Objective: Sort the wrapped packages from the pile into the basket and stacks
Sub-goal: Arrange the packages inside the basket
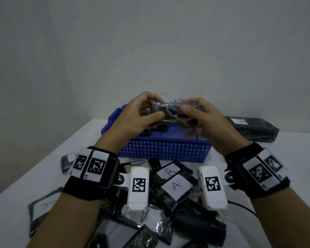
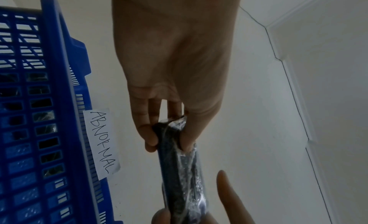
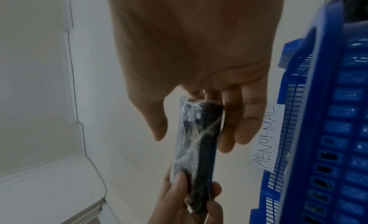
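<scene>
The wrapped package was held in the air above the blue basket, at the 12 o'clock side of the pile on the white table. The left hand pinched its left end between thumb and curled fingers; the right hand pinched the right end in the same way. The wrist views showed a flat, dark, elongated item under clear crinkled film.

Handling judgement: the package appeared light, since fingertip pinches alone carried it. It kept a straight line between the two grips, which suggests a fairly stiff core. The glossy film is likely slippery and may shift over the contents. Hold should be taken across the narrow ends or the flat faces, not on loose film folds.

A paper tag reading "ABNORMAL" was fixed to the basket rim. A stack of dark packages lay at 2 o'clock of the basket. Pile labels showed "A" and "B". No label was visible on the held package.
</scene>
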### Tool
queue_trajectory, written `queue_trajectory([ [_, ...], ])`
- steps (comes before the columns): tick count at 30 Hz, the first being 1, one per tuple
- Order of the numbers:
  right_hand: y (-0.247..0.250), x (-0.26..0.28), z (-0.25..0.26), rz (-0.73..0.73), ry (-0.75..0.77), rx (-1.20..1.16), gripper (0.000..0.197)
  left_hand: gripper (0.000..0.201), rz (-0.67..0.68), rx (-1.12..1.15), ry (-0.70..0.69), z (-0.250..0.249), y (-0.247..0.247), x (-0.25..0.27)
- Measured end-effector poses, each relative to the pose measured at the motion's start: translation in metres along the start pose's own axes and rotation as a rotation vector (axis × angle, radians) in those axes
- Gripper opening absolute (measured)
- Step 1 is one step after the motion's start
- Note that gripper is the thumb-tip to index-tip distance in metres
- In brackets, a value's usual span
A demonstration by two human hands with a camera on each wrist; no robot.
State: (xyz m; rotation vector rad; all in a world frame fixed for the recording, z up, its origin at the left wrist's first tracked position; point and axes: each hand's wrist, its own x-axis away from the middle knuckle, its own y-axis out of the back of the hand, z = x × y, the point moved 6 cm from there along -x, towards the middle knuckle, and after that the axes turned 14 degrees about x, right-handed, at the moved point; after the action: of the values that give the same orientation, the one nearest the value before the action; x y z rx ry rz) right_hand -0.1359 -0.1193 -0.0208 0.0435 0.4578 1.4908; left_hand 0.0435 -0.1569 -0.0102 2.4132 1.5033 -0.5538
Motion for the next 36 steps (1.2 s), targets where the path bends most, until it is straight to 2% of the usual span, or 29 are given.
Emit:
queue_trajectory([
  [3,-0.005,0.001,-0.003,0.06,-0.022,0.017,0.028,0.025,0.016,-0.037,-0.015,-0.001,-0.002,0.0],
  [8,-0.001,-0.002,-0.001,-0.117,0.165,0.13,0.024,0.023,-0.012,-0.039,-0.03,0.0,0.0,-0.003],
  [12,0.0,-0.002,0.002,-0.128,0.239,0.175,0.018,0.022,-0.013,-0.022,-0.048,0.001,0.0,-0.002],
  [17,0.0,-0.003,-0.001,-0.04,0.16,0.073,0.038,0.002,-0.019,-0.002,-0.057,-0.001,-0.007,-0.002],
  [19,-0.001,-0.004,0.0,-0.038,0.149,0.023,0.028,0.001,-0.023,-0.002,-0.093,-0.003,-0.006,-0.002],
  [21,0.0,-0.002,0.004,-0.085,0.194,0.055,0.015,0.003,-0.013,0.015,-0.113,-0.005,-0.004,-0.002],
  [23,0.001,0.001,0.009,-0.119,0.259,0.107,0.013,0.008,-0.001,0.041,-0.123,-0.006,-0.002,-0.001],
  [26,0.004,0.002,0.014,-0.129,0.291,0.116,0.017,0.019,0.007,0.058,-0.126,-0.005,0.002,-0.001],
  [28,0.007,0.003,0.015,-0.116,0.301,0.103,0.024,0.027,0.004,0.076,-0.065,-0.002,0.002,0.0],
  [30,0.009,0.003,0.015,-0.097,0.32,0.13,0.037,0.028,0.02,0.124,0.031,0.002,-0.001,-0.001],
  [32,0.007,0.002,0.012,-0.046,0.293,0.172,0.048,0.021,0.025,0.138,0.067,0.001,-0.003,0.0],
  [34,0.004,0.001,0.008,0.009,0.248,0.166,0.043,0.018,0.016,0.094,0.033,-0.003,-0.002,0.001],
  [36,0.001,0.001,0.008,0.015,0.241,0.111,0.032,0.024,0.01,0.061,0.003,-0.005,0.0,0.002],
])
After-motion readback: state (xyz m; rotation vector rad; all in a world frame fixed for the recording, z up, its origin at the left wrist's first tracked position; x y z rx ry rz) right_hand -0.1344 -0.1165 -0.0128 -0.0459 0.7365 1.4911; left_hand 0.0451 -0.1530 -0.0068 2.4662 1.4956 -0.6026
